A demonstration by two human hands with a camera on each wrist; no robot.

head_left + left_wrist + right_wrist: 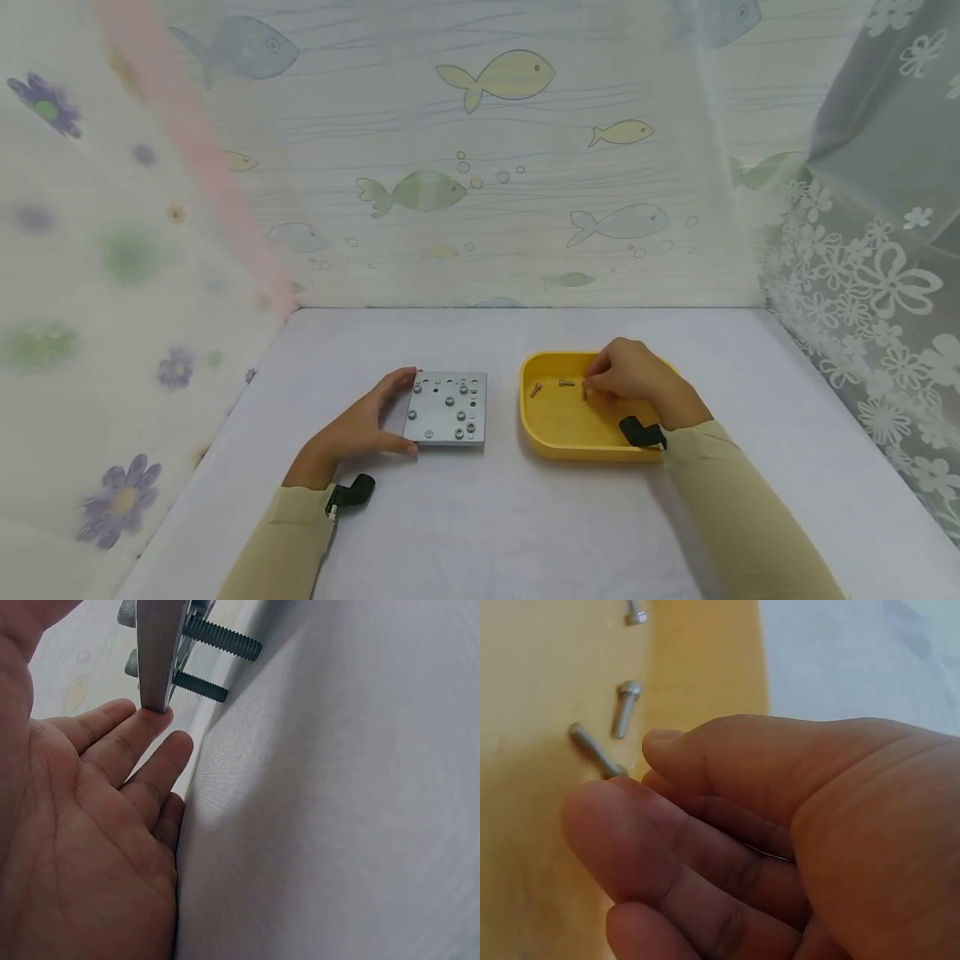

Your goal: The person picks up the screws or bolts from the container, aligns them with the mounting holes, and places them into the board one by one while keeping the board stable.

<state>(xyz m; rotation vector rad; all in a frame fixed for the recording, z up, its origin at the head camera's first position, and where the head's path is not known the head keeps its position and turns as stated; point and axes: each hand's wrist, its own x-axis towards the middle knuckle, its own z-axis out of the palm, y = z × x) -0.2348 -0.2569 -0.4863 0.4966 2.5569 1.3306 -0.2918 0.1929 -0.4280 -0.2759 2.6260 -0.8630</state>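
Observation:
In the head view, my left hand (360, 425) grips a square silver metal plate (435, 421) at its left side, thumb at the near corner and fingers at the far one. Several socket-head screws stand in the plate. In the left wrist view, fingertips touch the plate's edge, and threaded shanks (223, 637) stick out of its underside. My right hand (626, 375) is down in a yellow tray (592, 452). Its fingertips are right at a small screw (592, 746), with the thumb apart from it; part of that screw is hidden behind a fingertip.
Two more small screws lie in the tray, one screw (536, 390) toward its left wall and another screw (567, 383) between. A white cloth covers the table (480, 517). Fish-patterned curtain (517, 192) hangs at the back, with flowered curtains at both sides.

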